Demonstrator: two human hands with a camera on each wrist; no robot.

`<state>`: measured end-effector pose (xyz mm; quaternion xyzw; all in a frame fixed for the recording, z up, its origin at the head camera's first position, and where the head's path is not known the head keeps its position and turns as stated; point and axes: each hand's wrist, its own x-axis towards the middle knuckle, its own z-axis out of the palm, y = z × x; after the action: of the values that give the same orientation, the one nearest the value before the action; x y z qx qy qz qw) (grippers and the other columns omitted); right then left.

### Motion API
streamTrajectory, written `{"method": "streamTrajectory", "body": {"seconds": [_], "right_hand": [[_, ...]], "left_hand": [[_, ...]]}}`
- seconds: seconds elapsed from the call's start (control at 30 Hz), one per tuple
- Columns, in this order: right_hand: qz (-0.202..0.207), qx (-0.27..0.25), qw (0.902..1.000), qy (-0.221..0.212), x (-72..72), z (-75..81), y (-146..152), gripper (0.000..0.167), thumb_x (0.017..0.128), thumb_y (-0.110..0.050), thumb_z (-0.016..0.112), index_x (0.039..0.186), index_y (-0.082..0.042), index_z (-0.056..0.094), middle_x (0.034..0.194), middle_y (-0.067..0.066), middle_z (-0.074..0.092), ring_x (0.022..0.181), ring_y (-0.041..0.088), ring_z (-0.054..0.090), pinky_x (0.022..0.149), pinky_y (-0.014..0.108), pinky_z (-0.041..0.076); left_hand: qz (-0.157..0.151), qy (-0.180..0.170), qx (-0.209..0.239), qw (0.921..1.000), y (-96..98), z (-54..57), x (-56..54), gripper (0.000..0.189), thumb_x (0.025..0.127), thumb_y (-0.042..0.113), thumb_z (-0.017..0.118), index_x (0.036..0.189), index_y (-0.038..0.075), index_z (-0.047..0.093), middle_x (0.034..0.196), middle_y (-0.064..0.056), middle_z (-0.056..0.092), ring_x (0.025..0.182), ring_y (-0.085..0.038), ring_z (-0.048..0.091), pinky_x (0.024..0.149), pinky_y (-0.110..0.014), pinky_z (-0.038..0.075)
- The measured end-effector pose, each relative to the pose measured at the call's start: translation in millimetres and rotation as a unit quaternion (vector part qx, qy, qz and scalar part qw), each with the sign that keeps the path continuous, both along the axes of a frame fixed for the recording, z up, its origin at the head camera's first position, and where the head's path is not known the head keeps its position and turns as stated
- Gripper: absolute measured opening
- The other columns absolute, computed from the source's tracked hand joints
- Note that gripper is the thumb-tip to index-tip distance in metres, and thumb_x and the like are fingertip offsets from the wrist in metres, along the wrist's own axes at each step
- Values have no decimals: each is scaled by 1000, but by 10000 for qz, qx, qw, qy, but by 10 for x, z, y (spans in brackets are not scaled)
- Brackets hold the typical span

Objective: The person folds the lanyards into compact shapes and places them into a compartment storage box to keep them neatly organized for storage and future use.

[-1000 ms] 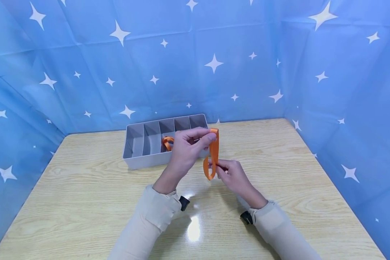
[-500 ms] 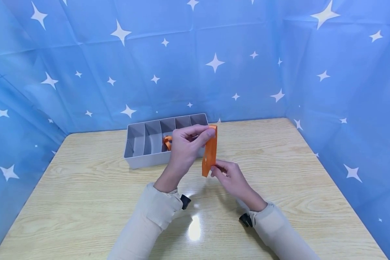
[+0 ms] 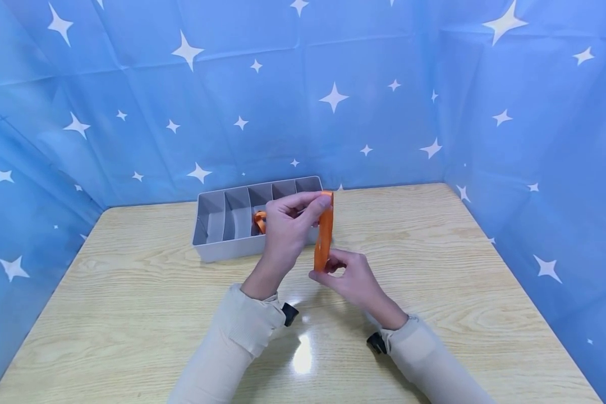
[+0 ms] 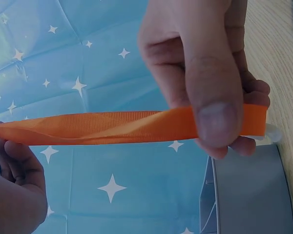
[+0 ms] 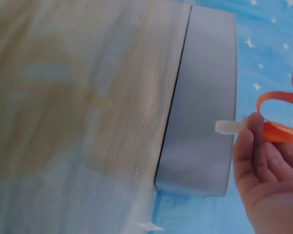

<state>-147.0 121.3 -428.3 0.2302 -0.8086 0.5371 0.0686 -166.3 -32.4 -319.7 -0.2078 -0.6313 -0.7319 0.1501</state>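
Observation:
An orange ribbon loop (image 3: 324,235) hangs upright between my two hands. My left hand (image 3: 285,227) pinches its top end between thumb and fingers. At the lower end my right hand (image 3: 354,279) grips it, and in the left wrist view the thumb (image 4: 217,122) presses flat across the ribbed band. A small whitish piece (image 5: 227,126) pokes out past the right fingertips in the right wrist view; what it is I cannot tell. Two strands of the ribbon (image 5: 279,131) spread apart there. Another orange ribbon (image 3: 260,223) lies in the box behind my left hand.
A grey box (image 3: 232,248) with several compartments stands at the back of the wooden table (image 3: 146,314), its right part hidden behind my left hand. Blue cloth (image 3: 373,62) with white stars hangs behind and along both sides.
The ribbon's lower part was a round hanging loop and is now drawn straight and narrow. My right hand has shifted left to its bottom end; my left hand has risen slightly.

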Motion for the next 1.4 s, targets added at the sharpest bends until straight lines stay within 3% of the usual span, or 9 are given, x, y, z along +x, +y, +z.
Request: {"method": "streamTrajectory", "body": {"seconds": [0.2, 0.37, 0.5, 0.6, 0.73, 1.0, 1.23, 1.4], "right_hand": [[-222, -38, 9997, 54, 0, 0, -21, 6, 86, -10, 78, 91, -8, 75, 75, -3, 70, 69, 12, 64, 66, 27, 54], [-239, -166, 9996, 54, -1, -2, 4, 8, 91, -7, 72, 94, -3, 77, 79, 1, 73, 70, 12, 65, 64, 28, 55], [-67, -333, 9994, 18, 20, 4, 20, 8, 91, -6, 72, 95, -2, 77, 78, 5, 73, 65, 11, 62, 58, 27, 53], [143, -453, 9989, -15, 44, 24, 26, 11, 90, -2, 72, 100, -1, 76, 76, 10, 72, 60, 10, 58, 54, 23, 49], [446, -458, 9979, -86, 73, 57, 32, 25, 89, -1, 72, 113, -2, 72, 72, 8, 70, 57, 11, 54, 52, 22, 45], [840, -406, 9955, -171, 125, 88, 81, 50, 89, -1, 73, 136, -3, 57, 71, 2, 68, 55, 11, 53, 49, 24, 44], [1361, -579, 9889, -152, 154, 112, 133, 64, 88, 5, 71, 146, 3, 43, 75, 11, 70, 57, 8, 56, 52, 26, 49], [1502, -681, 9861, -223, 174, 165, 170, 67, 88, 7, 69, 149, 3, 39, 76, 15, 69, 56, 12, 56, 51, 27, 49]], "left_hand": [[108, -17, 161, 9998, -5, 11, -14, 16, 93, 7, 70, 98, -7, 74, 78, -6, 72, 66, -22, 66, 64, -30, 58], [291, 60, 161, 9994, -38, 24, -44, 17, 93, 11, 71, 96, -5, 75, 76, -1, 70, 65, -36, 55, 57, -28, 51], [447, -14, 193, 9988, -66, 21, -66, 18, 92, 11, 73, 99, -4, 76, 73, 3, 68, 62, -29, 50, 52, -27, 45], [431, -166, 193, 9987, -84, 19, -76, 20, 90, 12, 75, 104, -2, 76, 74, 1, 69, 61, -22, 56, 53, -24, 49], [484, -241, 112, 9985, -110, 12, -95, 23, 88, 14, 77, 107, 1, 76, 77, 1, 70, 65, -24, 60, 51, -23, 47], [386, -306, -72, 9988, -178, -27, -129, 25, 94, 11, 69, 116, -1, 73, 73, 2, 64, 57, -14, 45, 49, -22, 38], [331, -568, -736, 9951, -231, -57, -150, 34, 94, 16, 70, 127, 6, 69, 110, -3, 63, 63, -15, 51, 50, -22, 37], [-181, -855, -1081, 9903, -277, -105, -152, 52, 93, 20, 71, 143, 20, 56, 119, -5, 62, 66, -17, 57, 54, -26, 45]]}}
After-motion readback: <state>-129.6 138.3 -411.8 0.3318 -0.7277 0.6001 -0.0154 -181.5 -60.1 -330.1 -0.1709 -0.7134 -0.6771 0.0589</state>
